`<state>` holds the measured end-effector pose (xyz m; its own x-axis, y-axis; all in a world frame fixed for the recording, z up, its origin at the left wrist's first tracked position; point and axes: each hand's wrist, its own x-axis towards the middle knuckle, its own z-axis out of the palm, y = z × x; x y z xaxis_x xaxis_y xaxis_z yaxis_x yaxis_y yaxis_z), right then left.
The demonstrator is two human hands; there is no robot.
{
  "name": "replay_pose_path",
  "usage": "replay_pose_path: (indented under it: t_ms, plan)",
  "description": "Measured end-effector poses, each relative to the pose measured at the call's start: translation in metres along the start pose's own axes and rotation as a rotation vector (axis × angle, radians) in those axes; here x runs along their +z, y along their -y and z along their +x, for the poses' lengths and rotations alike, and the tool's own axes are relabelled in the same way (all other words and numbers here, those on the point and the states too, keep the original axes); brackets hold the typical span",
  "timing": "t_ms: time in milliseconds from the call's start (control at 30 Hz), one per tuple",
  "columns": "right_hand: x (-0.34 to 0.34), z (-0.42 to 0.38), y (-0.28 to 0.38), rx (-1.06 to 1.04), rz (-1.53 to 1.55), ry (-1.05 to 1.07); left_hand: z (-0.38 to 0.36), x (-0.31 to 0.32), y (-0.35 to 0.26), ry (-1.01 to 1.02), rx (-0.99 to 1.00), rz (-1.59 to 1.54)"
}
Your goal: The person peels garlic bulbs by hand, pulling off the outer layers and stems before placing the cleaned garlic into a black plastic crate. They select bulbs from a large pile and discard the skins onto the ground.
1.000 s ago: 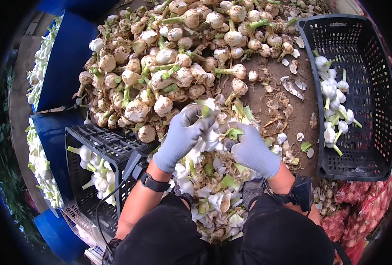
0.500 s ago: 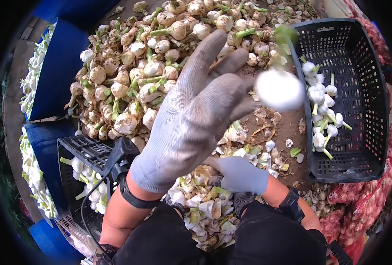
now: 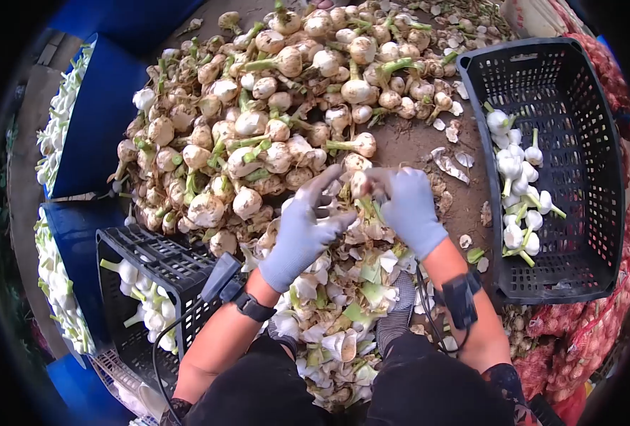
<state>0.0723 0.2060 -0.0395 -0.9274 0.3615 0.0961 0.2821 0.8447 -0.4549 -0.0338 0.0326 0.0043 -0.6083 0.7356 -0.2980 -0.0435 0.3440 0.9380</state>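
Both my hands wear pale gloves with dirt-stained fingers. My right hand point(image 3: 407, 213) is closed on a soil-stained garlic bulb point(image 3: 359, 186) at the near edge of the pile, its fingertips around the bulb's side. Just left of it, my left hand point(image 3: 304, 231) is open, fingers apart and pointing toward that bulb, with nothing visible in it. Beyond both hands lies a big heap of unpeeled garlic bulbs point(image 3: 251, 124) with green stems. Beneath them, peeled garlic skins point(image 3: 336, 334) cover the ground between my feet.
At right stands a black plastic crate point(image 3: 570, 287) with clean white garlic bulbs point(image 3: 513, 167) along its left side. Another black crate point(image 3: 166, 259) with white bulbs leans at left, beside blue containers point(image 3: 91, 121) of garlic. Red mesh sacks point(image 3: 577, 348) lie at lower right.
The blurred white bulb near my left fingertips is gone from there. My left hand has drawn back and down; my right hand has risen from near my lap and grips a bulb.
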Motion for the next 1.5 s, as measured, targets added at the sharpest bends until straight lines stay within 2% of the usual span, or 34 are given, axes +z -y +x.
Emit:
replay_pose_path:
  t_ms: [33,67,133,200,233,267,333,533,600,767,867,900,933,967,1000,1067,1100,1133,1233,1300,1333,1400,1433,1467,1500]
  plan:
    - [-0.006,-0.003,0.012,-0.003,0.012,0.004,0.001,-0.001,0.008,0.029,0.121,0.076]
    - [-0.01,-0.007,0.021,-0.071,0.067,-0.025,0.002,0.0,0.022,0.058,0.082,-0.054]
    - [-0.022,-0.012,0.037,-0.134,0.122,-0.055,-0.004,-0.006,-0.001,0.041,-0.056,-0.167]
    - [-0.034,-0.015,0.046,0.662,1.55,-0.023,-0.006,-0.006,-0.005,-0.04,-0.078,-0.258]
    - [-0.035,-0.02,0.047,0.466,1.353,0.054,-0.009,-0.004,-0.008,-0.016,-0.05,-0.281]
    - [-0.035,-0.02,0.05,0.469,1.353,0.054,-0.012,-0.003,-0.013,0.008,-0.022,-0.303]
    - [-0.031,-0.019,0.059,0.668,1.3,0.306,-0.015,-0.006,-0.009,0.007,-0.063,-0.296]
    - [-0.034,-0.023,0.066,0.681,1.399,0.243,-0.019,-0.014,-0.01,0.059,-0.168,-0.359]
    - [-0.04,-0.022,0.062,0.579,1.346,0.296,-0.019,-0.011,-0.007,0.059,-0.102,-0.243]
    - [-0.041,-0.02,0.069,0.72,1.216,0.325,-0.02,-0.009,-0.012,0.067,-0.12,-0.311]
    - [-0.051,-0.021,0.068,0.697,1.293,0.433,-0.02,-0.012,-0.009,0.111,-0.118,-0.397]
    - [-0.048,-0.025,0.069,0.696,1.294,0.438,-0.02,-0.012,-0.009,0.07,-0.098,-0.486]
    - [-0.044,-0.031,0.071,0.595,1.368,0.367,-0.02,-0.012,-0.01,0.03,-0.077,-0.573]
    - [-0.041,-0.034,0.072,0.492,1.438,0.293,-0.021,-0.02,-0.015,0.058,-0.199,-0.541]
    - [-0.039,-0.033,0.072,0.491,1.441,0.296,-0.021,-0.02,-0.013,0.054,-0.2,-0.539]
    - [-0.039,-0.032,0.07,0.605,1.428,0.364,-0.021,-0.014,-0.003,0.027,0.081,-0.215]
    - [-0.04,-0.028,0.078,0.63,1.532,0.203,-0.019,-0.013,-0.001,0.032,0.227,0.026]
    - [-0.039,-0.029,0.074,0.635,1.528,0.194,-0.021,-0.013,-0.003,0.05,0.35,0.226]
    - [-0.035,-0.03,0.07,0.705,1.361,0.26,-0.024,-0.013,0.002,0.097,0.238,0.113]
    - [-0.033,-0.03,0.07,0.701,1.307,0.281,-0.029,-0.014,0.002,0.163,-0.136,-0.293]
    - [-0.032,-0.031,0.07,0.7,1.249,0.302,-0.03,-0.013,0.004,0.161,-0.139,-0.296]
    - [-0.03,-0.034,0.07,0.688,1.195,0.302,-0.031,-0.01,0.011,0.196,-0.266,-0.787]
    - [-0.029,-0.036,0.072,0.514,0.896,0.23,-0.032,-0.009,0.017,0.22,-0.335,-0.96]
    - [-0.029,-0.037,0.073,0.338,0.598,0.155,-0.032,-0.011,0.026,0.389,-0.32,-1.192]
    - [-0.03,-0.037,0.075,0.336,0.6,0.154,-0.03,-0.01,0.03,0.459,-0.31,-1.272]
